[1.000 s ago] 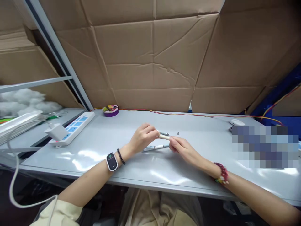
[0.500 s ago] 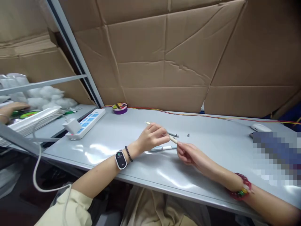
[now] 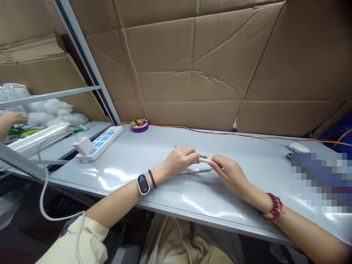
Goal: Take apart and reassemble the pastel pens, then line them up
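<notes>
My left hand [image 3: 180, 160] is closed around a slim cream-coloured pen [image 3: 204, 160] just above the grey table [image 3: 154, 154]. My right hand [image 3: 229, 169] pinches the pen's right end, fingertips meeting the left hand's. A dark thin piece, perhaps a refill [image 3: 202, 156], lies just behind the fingers. A white and grey pen [image 3: 198, 170] lies flat on the table under both hands. A smartwatch and a dark bead band are on my left wrist, a red bead bracelet on my right.
A white power strip with a plugged-in charger [image 3: 95, 143] lies at the left. A purple tape roll [image 3: 140, 125] and red-yellow wires [image 3: 247, 136] run along the cardboard wall. A white mouse [image 3: 297, 147] sits far right. Another person's hand [image 3: 11, 119] works at the far left.
My right hand moved up from just below the pen tip and closed on its end. My left hand lowered the pen closer to the table.
</notes>
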Demonstrator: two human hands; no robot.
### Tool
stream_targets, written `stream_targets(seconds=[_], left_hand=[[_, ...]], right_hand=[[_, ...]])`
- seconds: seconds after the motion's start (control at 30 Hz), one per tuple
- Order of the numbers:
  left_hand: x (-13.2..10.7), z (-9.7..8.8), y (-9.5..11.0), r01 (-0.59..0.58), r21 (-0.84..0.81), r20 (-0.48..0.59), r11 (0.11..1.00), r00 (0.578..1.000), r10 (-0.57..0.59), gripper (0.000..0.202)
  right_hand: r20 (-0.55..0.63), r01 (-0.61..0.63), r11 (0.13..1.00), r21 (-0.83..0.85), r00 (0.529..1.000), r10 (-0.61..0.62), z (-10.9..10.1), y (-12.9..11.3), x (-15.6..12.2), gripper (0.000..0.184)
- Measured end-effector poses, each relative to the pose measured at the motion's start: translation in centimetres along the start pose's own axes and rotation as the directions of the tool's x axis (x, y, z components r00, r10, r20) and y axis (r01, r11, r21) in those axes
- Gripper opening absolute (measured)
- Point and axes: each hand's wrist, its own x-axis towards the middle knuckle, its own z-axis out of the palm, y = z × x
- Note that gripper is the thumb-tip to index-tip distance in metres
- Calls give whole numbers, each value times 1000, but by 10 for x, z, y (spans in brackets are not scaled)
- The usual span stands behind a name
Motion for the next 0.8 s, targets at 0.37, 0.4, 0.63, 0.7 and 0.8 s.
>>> stream_targets(seconds=[0.37,0.4,0.63,0.7,0.8], left_hand=[[0,-5,-2,5,54,99,999,995,-11,27],[0,-5,-2,10,52,149,999,989,-18,26],[0,-6,-4,33,-56,297,998,955,-15,20],[0,-8,-4,40,-92,308,995,951,-10,23],[1,-11,-4,21,-144,319,989,947,27,29]], right_hand=[[31,-1,995,104,1000,-3,1,6,4,42],[6,-10,999,52,1000,9,-1,11,7,39],[-42,-121,977,-174,992,115,-1,56,17,30],[12,-112,970,-216,993,117,2,61,16,31],[101,-81,960,-270,989,112,3,61,14,28]])
